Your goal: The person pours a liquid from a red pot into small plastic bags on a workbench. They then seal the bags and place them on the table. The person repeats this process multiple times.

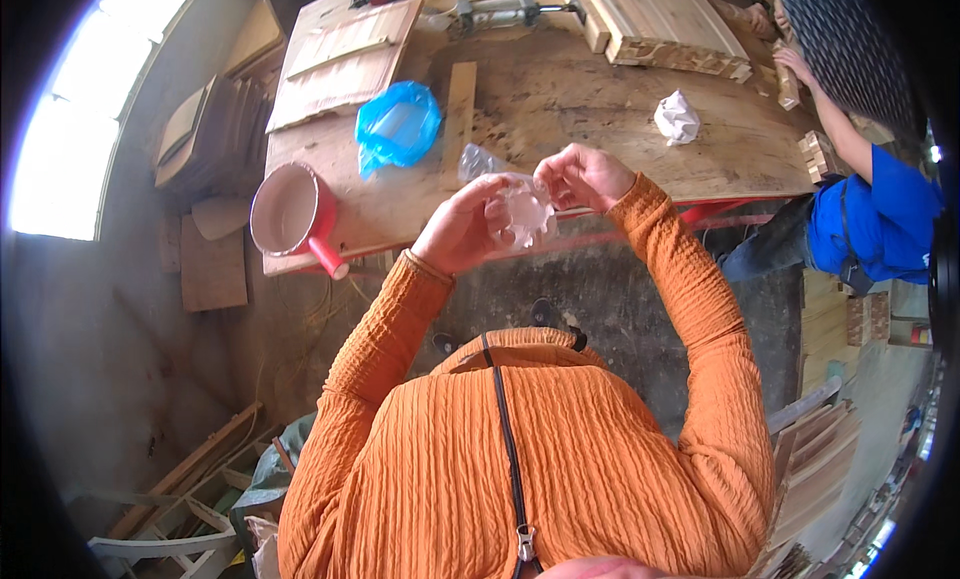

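Note:
My left hand [462, 224] is closed on the side of a clear, round plastic piece [528, 219] with a wavy edge; its exact kind I cannot make out. At its upper right rim, my right hand [590, 177] pinches with thumb and forefinger. Both hands are raised in front of the table's near edge. Just beyond them lies a crumpled clear plastic bag [478, 162]. To the left, a red pot [325, 214] with a pale inside stands at the table corner, handle toward me. A blue plastic bag [398, 124] lies behind it.
The wooden table [560, 104] carries a board panel [340, 64], a stack of planks [665, 29], a metal cylinder [497, 14] and a crumpled white bag [677, 119]. On the right a person in blue [870, 214] handles a wood piece. Scrap wood [190, 479] lies lower left.

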Action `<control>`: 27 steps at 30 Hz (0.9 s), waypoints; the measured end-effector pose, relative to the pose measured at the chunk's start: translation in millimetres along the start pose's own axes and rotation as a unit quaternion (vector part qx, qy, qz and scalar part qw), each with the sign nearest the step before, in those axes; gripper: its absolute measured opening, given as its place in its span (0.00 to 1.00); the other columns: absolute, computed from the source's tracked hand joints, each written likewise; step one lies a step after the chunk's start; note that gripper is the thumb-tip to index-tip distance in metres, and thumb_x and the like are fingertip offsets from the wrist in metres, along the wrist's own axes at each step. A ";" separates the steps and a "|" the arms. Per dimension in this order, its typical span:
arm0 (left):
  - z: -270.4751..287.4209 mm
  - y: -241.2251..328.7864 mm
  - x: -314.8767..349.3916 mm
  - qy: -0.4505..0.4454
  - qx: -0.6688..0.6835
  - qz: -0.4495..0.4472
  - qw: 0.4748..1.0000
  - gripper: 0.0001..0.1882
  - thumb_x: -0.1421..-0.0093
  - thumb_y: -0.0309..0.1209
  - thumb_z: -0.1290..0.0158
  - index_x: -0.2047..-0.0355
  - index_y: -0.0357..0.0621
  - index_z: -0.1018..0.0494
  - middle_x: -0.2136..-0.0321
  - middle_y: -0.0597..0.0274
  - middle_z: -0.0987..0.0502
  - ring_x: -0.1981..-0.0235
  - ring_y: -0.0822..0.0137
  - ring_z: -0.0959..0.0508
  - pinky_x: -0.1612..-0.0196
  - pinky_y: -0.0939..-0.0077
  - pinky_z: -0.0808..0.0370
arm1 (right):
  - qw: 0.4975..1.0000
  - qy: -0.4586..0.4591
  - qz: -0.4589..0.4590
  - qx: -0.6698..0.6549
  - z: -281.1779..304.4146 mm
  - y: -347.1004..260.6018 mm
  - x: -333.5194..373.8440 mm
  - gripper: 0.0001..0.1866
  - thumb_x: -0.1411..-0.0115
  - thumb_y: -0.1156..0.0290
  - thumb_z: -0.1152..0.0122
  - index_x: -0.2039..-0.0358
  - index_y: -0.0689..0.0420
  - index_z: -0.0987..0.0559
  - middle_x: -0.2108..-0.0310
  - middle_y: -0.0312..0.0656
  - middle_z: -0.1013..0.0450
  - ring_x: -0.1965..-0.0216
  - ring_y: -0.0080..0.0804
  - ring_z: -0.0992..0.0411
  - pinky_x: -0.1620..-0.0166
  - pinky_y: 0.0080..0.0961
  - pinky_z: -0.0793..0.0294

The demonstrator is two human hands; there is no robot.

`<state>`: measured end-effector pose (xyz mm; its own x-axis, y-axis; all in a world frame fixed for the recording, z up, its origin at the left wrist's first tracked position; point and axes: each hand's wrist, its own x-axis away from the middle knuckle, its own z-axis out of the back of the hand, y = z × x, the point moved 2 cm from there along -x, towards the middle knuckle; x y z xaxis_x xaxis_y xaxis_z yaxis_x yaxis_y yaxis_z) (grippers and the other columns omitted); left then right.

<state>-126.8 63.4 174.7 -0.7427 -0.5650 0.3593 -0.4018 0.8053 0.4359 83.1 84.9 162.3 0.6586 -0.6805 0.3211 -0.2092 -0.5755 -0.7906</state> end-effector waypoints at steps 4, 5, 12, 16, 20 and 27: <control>-31.3 14.5 -43.0 -0.029 -0.062 -0.040 0.997 0.13 0.37 0.40 0.54 0.58 0.47 0.30 0.64 0.63 0.25 0.63 0.69 0.25 0.65 0.73 0.27 | 0.995 0.061 0.059 0.052 25.7 -36.9 21.6 0.19 0.40 0.55 0.57 0.64 0.56 0.25 0.66 0.33 0.29 0.63 0.24 0.32 0.57 0.26 0.34; -35.4 20.2 -52.7 -0.030 -0.088 -0.050 0.994 0.13 0.38 0.39 0.54 0.58 0.47 0.30 0.65 0.64 0.25 0.64 0.70 0.26 0.67 0.73 0.29 | 0.994 0.070 0.053 0.063 31.0 -46.1 22.5 0.18 0.40 0.55 0.57 0.64 0.56 0.25 0.66 0.33 0.29 0.62 0.25 0.32 0.57 0.27 0.34; -34.8 29.2 -122.7 0.079 -0.149 -0.078 0.983 0.09 0.40 0.37 0.50 0.63 0.49 0.27 0.70 0.68 0.26 0.71 0.74 0.29 0.68 0.75 0.31 | 0.979 0.157 0.001 0.127 75.1 -69.2 19.7 0.15 0.39 0.59 0.58 0.65 0.52 0.25 0.67 0.37 0.25 0.64 0.27 0.28 0.59 0.31 0.30; -21.2 25.8 -141.6 0.122 -0.142 -0.089 0.978 0.07 0.39 0.35 0.51 0.66 0.48 0.27 0.78 0.71 0.32 0.79 0.74 0.33 0.72 0.74 0.30 | 0.981 0.175 -0.025 0.077 81.1 -67.0 14.6 0.12 0.43 0.59 0.51 0.69 0.52 0.24 0.72 0.35 0.25 0.69 0.29 0.27 0.60 0.32 0.30; -2.2 28.9 -138.0 0.181 -0.134 -0.105 0.969 0.04 0.40 0.29 0.50 0.66 0.44 0.28 0.78 0.67 0.33 0.76 0.71 0.30 0.70 0.69 0.25 | 0.977 0.194 0.037 0.075 75.8 -75.4 12.7 0.09 0.44 0.62 0.46 0.72 0.54 0.26 0.77 0.34 0.27 0.71 0.27 0.27 0.65 0.29 0.28; -4.8 29.6 -139.0 0.164 -0.138 -0.143 0.966 0.03 0.40 0.26 0.51 0.67 0.40 0.30 0.80 0.64 0.32 0.77 0.70 0.27 0.66 0.65 0.20 | 0.812 0.366 0.135 0.434 85.3 -11.5 5.1 0.11 0.48 0.65 0.37 0.73 0.59 0.26 0.78 0.37 0.27 0.76 0.27 0.29 0.69 0.26 0.28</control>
<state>-32.9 164.9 141.6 -0.3940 -0.8209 0.4133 -0.3737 0.5539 0.7440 150.5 126.8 128.6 0.0011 -0.9989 0.0469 0.5228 -0.0394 -0.8515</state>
